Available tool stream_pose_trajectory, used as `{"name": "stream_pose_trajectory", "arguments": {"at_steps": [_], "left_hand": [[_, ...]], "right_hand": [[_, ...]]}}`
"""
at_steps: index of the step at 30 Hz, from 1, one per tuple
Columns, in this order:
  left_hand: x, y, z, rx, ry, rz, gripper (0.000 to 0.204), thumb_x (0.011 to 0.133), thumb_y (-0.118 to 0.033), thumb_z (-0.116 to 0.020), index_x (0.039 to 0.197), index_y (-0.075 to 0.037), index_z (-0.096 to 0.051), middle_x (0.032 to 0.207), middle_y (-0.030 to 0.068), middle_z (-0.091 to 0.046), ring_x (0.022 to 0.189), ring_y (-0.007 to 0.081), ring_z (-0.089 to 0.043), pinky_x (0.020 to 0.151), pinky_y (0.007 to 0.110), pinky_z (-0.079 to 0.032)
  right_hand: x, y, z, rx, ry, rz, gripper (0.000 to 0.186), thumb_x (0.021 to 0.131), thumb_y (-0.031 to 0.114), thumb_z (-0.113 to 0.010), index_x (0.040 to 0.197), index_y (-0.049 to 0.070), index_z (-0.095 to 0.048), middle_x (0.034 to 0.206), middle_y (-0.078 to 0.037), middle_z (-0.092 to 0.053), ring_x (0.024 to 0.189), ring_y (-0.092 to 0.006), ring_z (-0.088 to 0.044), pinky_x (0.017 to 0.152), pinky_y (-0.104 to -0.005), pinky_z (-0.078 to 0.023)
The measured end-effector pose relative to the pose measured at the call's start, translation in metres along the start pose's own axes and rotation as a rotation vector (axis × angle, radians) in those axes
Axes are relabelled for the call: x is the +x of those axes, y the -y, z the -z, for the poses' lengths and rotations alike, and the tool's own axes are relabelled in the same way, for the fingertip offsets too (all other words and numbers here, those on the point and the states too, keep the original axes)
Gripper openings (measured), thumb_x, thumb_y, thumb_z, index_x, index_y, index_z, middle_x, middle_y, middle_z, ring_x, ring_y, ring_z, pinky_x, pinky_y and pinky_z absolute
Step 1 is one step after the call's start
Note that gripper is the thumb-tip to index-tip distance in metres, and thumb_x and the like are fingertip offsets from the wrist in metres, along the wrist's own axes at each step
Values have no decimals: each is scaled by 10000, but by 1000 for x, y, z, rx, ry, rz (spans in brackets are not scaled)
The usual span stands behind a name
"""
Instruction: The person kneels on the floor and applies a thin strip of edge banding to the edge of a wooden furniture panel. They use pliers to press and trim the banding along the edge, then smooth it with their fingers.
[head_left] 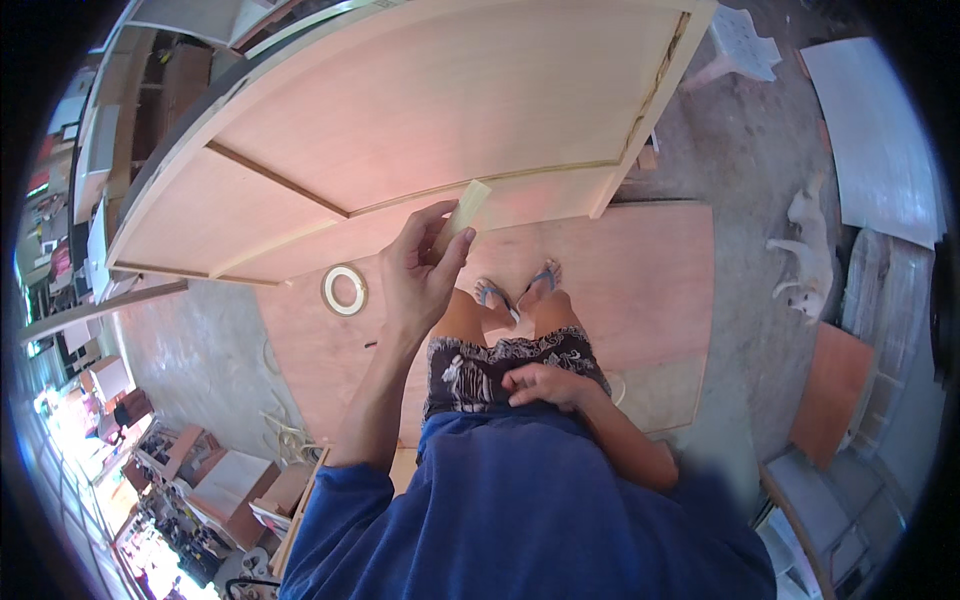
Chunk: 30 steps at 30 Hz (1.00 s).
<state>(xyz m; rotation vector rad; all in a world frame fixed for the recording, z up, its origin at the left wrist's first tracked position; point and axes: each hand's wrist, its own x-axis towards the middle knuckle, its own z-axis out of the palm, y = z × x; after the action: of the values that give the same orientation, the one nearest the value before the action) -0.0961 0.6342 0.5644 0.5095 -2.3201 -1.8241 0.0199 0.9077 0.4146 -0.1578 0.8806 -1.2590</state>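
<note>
Two hands: they were well apart, the left hand (412, 275) raised out ahead of the body and the right hand (545, 386) low by the lap.
Left grip: thumb and fingers were closed on a small pale strip (467, 210), whose free end slanted up and to the right.
Pale strip: it crossed the lower part of a framed panel (450, 110) in this view; whether the two touched could not be told.
Right fingers: they were loosely curled and gripped nothing, in front of the patterned shorts (455, 375); contact with the cloth could not be told.
Framed panel: it spread large and pinkish ahead of the person, edged and divided by lighter wooden rails.
Underfoot: a plywood sheet (640, 285) lay on the concrete floor (755, 170), and both feet, in flip-flops (498, 296), stood on it.
Ring-shaped roll: a cream roll (328, 290) lay flat on the plywood sheet, left of the feet.
Right side: a light-coloured dog (812, 258) lay on the concrete floor, near a reddish-brown board (832, 395).
Blue shirt (530, 500): it filled the lower middle of the view.
</note>
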Motion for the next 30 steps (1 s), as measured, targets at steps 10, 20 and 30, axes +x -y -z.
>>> {"name": "stream_pose_trajectory", "arguments": {"at_steps": [10,20,30], "left_hand": [[85,98,-1,475,330,-424,297,888,-68,-844,1176,-18,-789,1057,104,-696,722,220,-717,625,368,-598],[161,311,-178,503,325,-855,230,948,-47,-795,1178,-32,-789,1056,105,-696,832,255,-703,655,388,-592],[199,376,-310,420,236,-1060,98,919,-58,-790,1008,-33,-757,972,113,-721,923,329,-682,789,450,-592]], "right_hand": [[-15,34,13,-226,-500,-168,283,1045,224,-756,1206,0,-695,957,-86,-740,744,-133,-698,678,-298,-587],[105,15,348,-482,-1390,682,214,1041,85,-729,1235,6,-689,1032,-29,-725,907,-110,-663,829,-263,-545],[139,-7,435,115,-1349,1074,212,1097,166,-690,1226,0,-719,1049,-55,-744,959,-135,-704,887,-299,-587]]}}
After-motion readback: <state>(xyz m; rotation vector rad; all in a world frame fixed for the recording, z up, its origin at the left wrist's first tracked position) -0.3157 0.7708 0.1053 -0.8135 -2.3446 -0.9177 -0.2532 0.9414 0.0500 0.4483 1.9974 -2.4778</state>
